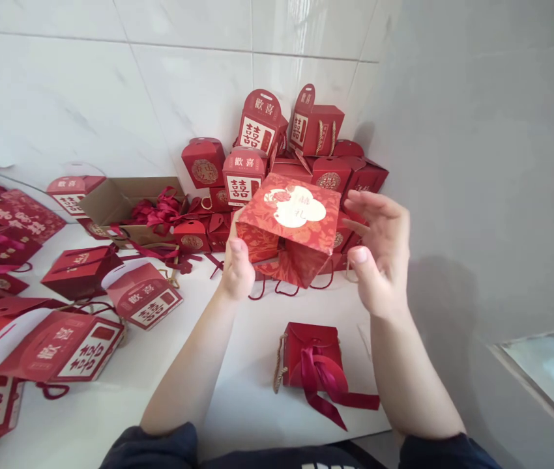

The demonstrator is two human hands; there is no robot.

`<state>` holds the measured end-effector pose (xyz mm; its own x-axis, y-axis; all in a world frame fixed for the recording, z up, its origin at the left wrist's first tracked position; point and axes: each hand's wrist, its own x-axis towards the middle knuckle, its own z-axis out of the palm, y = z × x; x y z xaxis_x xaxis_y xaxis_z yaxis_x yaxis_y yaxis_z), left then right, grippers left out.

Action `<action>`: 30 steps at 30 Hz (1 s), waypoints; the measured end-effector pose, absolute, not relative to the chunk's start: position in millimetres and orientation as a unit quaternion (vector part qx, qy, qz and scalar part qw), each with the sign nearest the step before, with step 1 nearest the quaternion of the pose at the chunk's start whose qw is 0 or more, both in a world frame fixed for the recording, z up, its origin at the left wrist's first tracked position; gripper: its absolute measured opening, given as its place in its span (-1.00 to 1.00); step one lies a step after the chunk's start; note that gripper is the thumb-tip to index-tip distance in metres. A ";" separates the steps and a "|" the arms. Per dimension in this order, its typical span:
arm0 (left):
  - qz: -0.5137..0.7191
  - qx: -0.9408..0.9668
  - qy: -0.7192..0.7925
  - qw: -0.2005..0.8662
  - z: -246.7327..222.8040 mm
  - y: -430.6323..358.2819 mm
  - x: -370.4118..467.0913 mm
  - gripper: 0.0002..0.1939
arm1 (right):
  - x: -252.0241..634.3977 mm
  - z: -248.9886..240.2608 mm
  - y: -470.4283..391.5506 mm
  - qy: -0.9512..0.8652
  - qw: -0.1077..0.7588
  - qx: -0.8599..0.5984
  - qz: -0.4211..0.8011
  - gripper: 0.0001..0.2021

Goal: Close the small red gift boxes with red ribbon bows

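My left hand (pixel 238 270) grips the left side of a red patterned gift box (pixel 289 225), thumb in front and the other fingers hidden behind it. The box is held tilted above the table, with a white flower-shaped label on its upper face and an opening in the side toward me. Just off its right side is my right hand (pixel 383 257), fingers spread and holding nothing. Below, on the table, stands a red box (pixel 292 358) with a dark pink ribbon bow (pixel 320 371) and twisted rope handles.
Several red gift boxes (pixel 203 163) are stacked against the tiled wall. A brown cardboard box (pixel 105 203) holds loose pink ribbons (pixel 160 208). More red boxes (pixel 49 342) and bags crowd the left of the white table (pixel 160 352). A grey wall (pixel 492 195) rises close on the right.
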<state>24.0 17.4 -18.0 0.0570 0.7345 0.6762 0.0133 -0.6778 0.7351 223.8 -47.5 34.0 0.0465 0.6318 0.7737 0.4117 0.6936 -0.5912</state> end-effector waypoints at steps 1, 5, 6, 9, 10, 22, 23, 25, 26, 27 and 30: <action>0.643 0.640 0.279 0.314 -22.4 20.0 26.0 -0.26 | 228.5 33.9 -42.6 -0.703 0.599 -0.359 0.133 -0.37; 0.658 0.506 0.284 0.481 -37.9 24.6 43.9 -0.26 | 238.3 26.9 -30.1 -0.727 0.539 -0.337 0.260 -0.38; 0.650 0.467 0.301 0.519 -41.4 23.4 48.9 -0.29 | 238.9 24.0 -29.2 -0.721 0.538 -0.347 0.265 -0.44; 0.628 0.366 0.337 0.599 -49.8 13.2 58.5 -0.53 | 239.2 15.6 -31.3 -0.714 0.524 -0.389 0.253 -0.58; 0.617 0.346 0.330 0.624 -51.0 7.6 59.1 -0.57 | 239.2 13.3 -33.3 -0.721 0.510 -0.401 0.246 -0.61; 0.481 0.162 0.157 0.847 -45.1 -33.6 25.8 -0.39 | 226.2 25.6 -67.9 -0.927 0.294 -0.232 -0.016 -0.89; 0.481 0.154 0.154 0.849 -48.5 -33.1 25.3 -0.43 | 224.5 29.3 -70.6 -0.934 0.276 -0.228 -0.017 -0.86; 0.466 0.149 0.141 0.861 -55.7 -31.9 24.4 -0.44 | 221.8 37.2 -75.0 -0.937 0.250 -0.245 -0.010 -0.81; 0.456 0.147 0.135 0.867 -59.2 -31.3 24.0 -0.45 | 220.8 41.1 -76.6 -0.936 0.237 -0.259 0.004 -0.79; 0.448 0.144 0.131 0.873 -62.6 -30.6 23.7 -0.45 | 220.0 44.7 -77.6 -0.935 0.222 -0.274 0.024 -0.78; 0.444 0.130 0.130 0.877 -70.8 -28.4 23.9 -0.48 | 217.4 52.0 -77.5 -0.923 0.180 -0.325 0.099 -0.78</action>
